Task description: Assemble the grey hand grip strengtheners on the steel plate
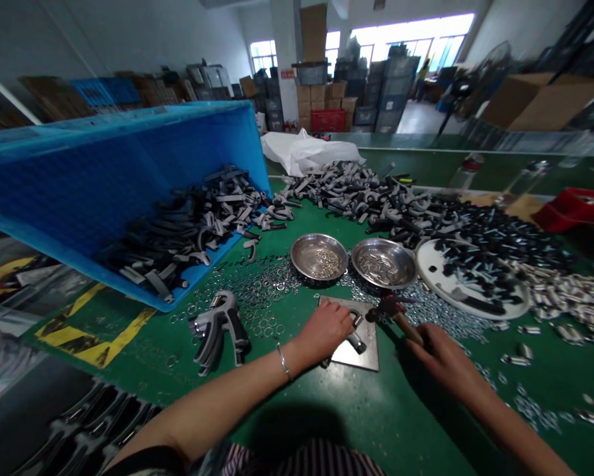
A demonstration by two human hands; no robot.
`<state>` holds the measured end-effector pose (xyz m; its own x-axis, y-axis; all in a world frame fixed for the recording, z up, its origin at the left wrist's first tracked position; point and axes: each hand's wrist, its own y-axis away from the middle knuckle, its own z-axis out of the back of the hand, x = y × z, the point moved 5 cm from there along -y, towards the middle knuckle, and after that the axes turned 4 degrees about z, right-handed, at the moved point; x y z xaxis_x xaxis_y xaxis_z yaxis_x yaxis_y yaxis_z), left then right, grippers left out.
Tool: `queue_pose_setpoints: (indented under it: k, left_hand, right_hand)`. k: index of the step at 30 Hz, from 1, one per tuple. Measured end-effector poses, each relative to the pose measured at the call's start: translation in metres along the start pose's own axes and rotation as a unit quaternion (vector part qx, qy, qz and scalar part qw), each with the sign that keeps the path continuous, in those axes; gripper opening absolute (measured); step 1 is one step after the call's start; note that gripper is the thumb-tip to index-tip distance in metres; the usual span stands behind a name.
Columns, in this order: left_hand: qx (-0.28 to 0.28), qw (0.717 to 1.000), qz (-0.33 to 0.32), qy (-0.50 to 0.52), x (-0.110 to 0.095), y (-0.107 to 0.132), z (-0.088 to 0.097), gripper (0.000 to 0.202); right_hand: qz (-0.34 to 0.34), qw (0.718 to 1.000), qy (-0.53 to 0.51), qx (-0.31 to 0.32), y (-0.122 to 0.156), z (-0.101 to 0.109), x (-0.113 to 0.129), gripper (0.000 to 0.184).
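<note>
My left hand (325, 328) is closed over a grey handle part (357, 342), pressing it on a square metal plate (361, 358). Most of that part is hidden under the fingers. My right hand (438, 357) grips the wooden handle of a hammer (403, 324), whose dark head hangs just right of the part, over the plate's edge. Beyond the plate stand two steel bowls: the left bowl (299, 248) holds small metal pieces, the right bowl (410, 261) small pins. Left of my forearm lie assembled hand grip strengtheners (220, 330) with grey and black handles.
A tipped blue crate (103, 165) spills handle parts (217, 211) at left. Another heap of handles (356, 192) lies behind the bowls. Metal rings (262, 297) are scattered across the green table. At right are a white tray (450, 294) with black-ended screws and silver cylinders (569, 294).
</note>
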<state>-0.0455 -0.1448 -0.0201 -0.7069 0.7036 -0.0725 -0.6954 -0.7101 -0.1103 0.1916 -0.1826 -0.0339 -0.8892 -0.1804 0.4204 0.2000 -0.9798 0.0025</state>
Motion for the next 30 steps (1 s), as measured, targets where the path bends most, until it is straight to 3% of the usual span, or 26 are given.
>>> queue_pose_setpoints:
  k: [3, 9, 13, 15, 17, 20, 23, 25, 27, 28, 30]
  left_hand:
    - [-0.016, 0.998, 0.060, 0.030, -0.003, 0.014, 0.005, 0.035]
    - [-0.019, 0.986, 0.126, 0.103, -0.002, 0.026, 0.001, 0.035]
    - [-0.044, 0.969, 0.192, 0.152, 0.005, 0.026, -0.007, 0.070]
    - [-0.055, 0.961, 0.215, 0.163, 0.007, 0.026, -0.010, 0.088]
    - [-0.050, 0.958, 0.226, 0.172, 0.007, 0.026, -0.012, 0.092]
    - [-0.035, 0.959, 0.211, 0.186, 0.008, 0.023, -0.009, 0.088]
    - [-0.015, 0.941, 0.211, 0.264, 0.018, 0.018, -0.002, 0.085]
    - [0.022, 0.896, 0.235, 0.375, 0.029, 0.016, 0.000, 0.077]
    - [0.032, 0.853, 0.258, 0.452, 0.041, 0.017, 0.003, 0.065]
    - [0.015, 0.851, 0.268, 0.451, 0.047, 0.018, 0.007, 0.060]
    - [-0.041, 0.883, 0.272, 0.380, 0.055, 0.023, 0.015, 0.052]
  right_hand:
    - [-0.002, 0.993, -0.120, -0.001, -0.002, 0.008, 0.017, 0.027]
    - [0.014, 0.997, -0.026, 0.077, -0.013, 0.012, 0.045, 0.023]
    - [0.045, 0.993, -0.080, 0.071, -0.010, 0.018, 0.069, 0.029]
    - [0.040, 0.995, -0.057, 0.075, -0.011, 0.014, 0.079, 0.029]
    - [0.029, 0.994, -0.029, 0.103, -0.013, 0.005, 0.081, 0.026]
    - [-0.002, 0.979, -0.130, 0.156, -0.007, -0.006, 0.068, 0.033]
    - [-0.086, 0.947, -0.236, 0.198, 0.011, -0.007, 0.038, 0.048]
    - [-0.103, 0.960, -0.190, 0.178, 0.018, 0.001, 0.014, 0.050]
    - [-0.075, 0.988, -0.077, 0.115, 0.012, 0.014, -0.005, 0.047]
    - [-0.058, 0.995, -0.018, 0.080, 0.004, 0.018, -0.012, 0.044]
    - [-0.039, 0.995, 0.090, 0.027, -0.018, 0.021, -0.019, 0.038]
